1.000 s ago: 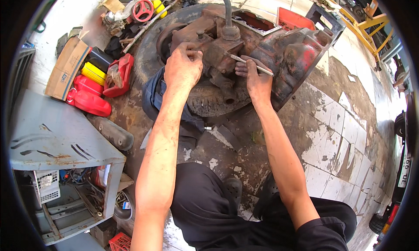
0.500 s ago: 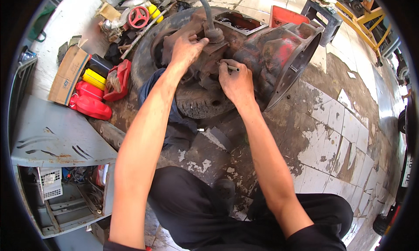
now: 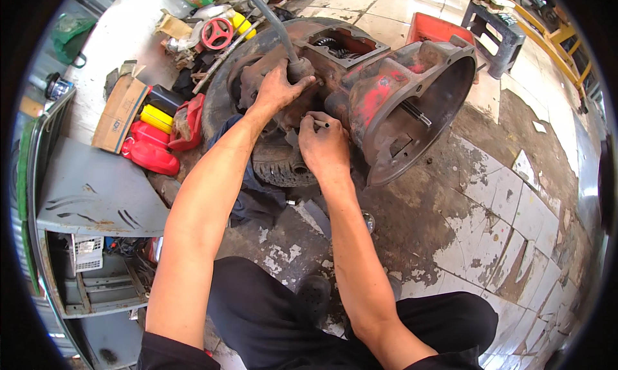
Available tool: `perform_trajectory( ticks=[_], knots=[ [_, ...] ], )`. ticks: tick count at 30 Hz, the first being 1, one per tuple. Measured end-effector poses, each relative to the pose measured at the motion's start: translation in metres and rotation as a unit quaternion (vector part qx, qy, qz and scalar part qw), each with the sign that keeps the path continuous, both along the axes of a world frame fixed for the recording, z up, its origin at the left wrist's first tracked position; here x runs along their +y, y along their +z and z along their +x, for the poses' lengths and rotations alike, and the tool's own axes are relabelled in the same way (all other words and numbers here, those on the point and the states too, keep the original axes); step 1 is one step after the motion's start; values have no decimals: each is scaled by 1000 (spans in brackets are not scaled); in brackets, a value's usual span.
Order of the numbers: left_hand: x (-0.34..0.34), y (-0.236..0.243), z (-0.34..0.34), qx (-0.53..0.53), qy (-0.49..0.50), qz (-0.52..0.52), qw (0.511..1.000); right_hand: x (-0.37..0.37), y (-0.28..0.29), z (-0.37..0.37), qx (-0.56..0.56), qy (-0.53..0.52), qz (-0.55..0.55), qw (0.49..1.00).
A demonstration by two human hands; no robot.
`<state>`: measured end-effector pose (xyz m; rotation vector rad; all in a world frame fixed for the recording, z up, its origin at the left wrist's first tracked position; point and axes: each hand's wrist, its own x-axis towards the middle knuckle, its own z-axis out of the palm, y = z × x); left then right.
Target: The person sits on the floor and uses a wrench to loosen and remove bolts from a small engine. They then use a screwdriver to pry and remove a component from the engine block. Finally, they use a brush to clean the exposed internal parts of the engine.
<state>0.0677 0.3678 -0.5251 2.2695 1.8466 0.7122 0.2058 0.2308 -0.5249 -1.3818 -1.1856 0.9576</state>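
Observation:
A greasy gearbox housing (image 3: pixel 380 93) with red paint traces lies on a tyre (image 3: pixel 280 164), its wide bell-shaped end toward the right. From its near left part a grey gear lever (image 3: pixel 273 24) rises at a slant. My left hand (image 3: pixel 278 92) is closed round the thick base of that lever, thumb across the front. Lower and to the right, my right hand (image 3: pixel 324 145) pinches a short metal rod (image 3: pixel 326 124), whose end peeks out above the fingers. Its other end is hidden against the housing. A rectangular opening (image 3: pixel 344 47) on top shows gears inside.
At left lie red plastic containers (image 3: pixel 151 152), a cardboard box (image 3: pixel 120 112) and a grey metal cabinet (image 3: pixel 96 196). A red tray (image 3: pixel 438 29) and a black stool (image 3: pixel 492 38) stand beyond the gearbox. Dark cloth (image 3: pixel 257 199) hangs by the tyre. The tiled floor (image 3: pixel 496 196) is broken.
The view has shifted, so the surroundings sit farther right. The gear lever leans more to the left. My right hand has turned, and the rod now points its end toward me.

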Motion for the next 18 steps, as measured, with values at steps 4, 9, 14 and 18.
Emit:
perform_trajectory(
  ticks=[4,9,14,18],
  knots=[
    [2,10,-7,35,-13,-52,998,3,3,-18,14,-43,53,998],
    [10,25,-16,75,-16,-116,990,11,-5,-30,61,-101,136,984],
    [7,30,-5,88,17,-104,991,15,-13,-20,35,-64,72,995],
    [11,21,-15,111,-9,-84,990,15,-18,-10,-10,-80,87,993]
  ],
)
